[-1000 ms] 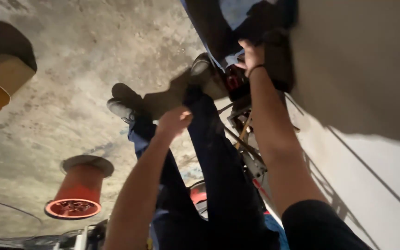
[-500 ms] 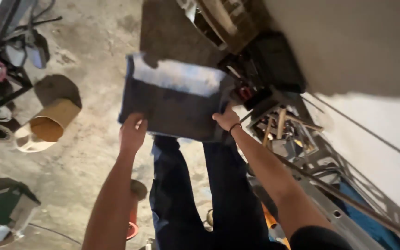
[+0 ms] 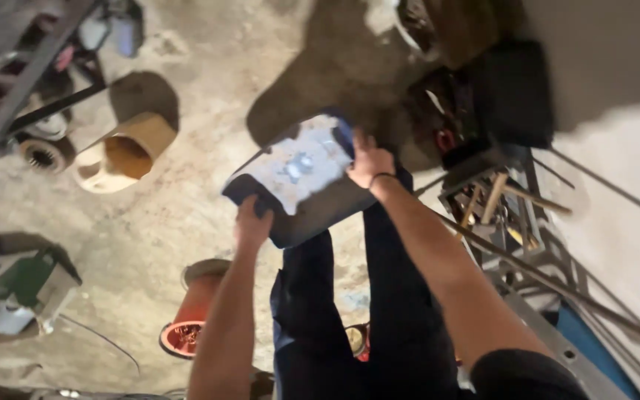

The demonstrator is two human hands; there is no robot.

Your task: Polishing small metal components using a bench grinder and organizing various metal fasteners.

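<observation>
Far left: metal frame rack (image 3: pixel 9 81) along the edge, a green machine (image 3: pixel 16 292) on the concrete floor (image 3: pixel 150 222) below it. Tan cardboard drum (image 3: pixel 124 152) lies on its side, open mouth visible. Red spool (image 3: pixel 190 322) stands on the floor just left of the person's legs.

Left hand (image 3: pixel 252 222) grips the lower left edge of a dark blue folded cloth (image 3: pixel 301 178), fingers clenched on the fabric. Cloth is held up off the floor, spread between both hands in front of the legs, tilted, with a pale worn patch facing the camera. Dark trousers (image 3: pixel 379 311) directly under it.

Right hand (image 3: pixel 368 159) clamps the cloth's upper right edge, fingers curled over it; dark band on the wrist.

Right of that: black case (image 3: pixel 512 92) and a cluttered metal stand (image 3: pixel 498 200) holding wooden-handled tools, blurred. Pale wall (image 3: pixel 616 185) at far right.
</observation>
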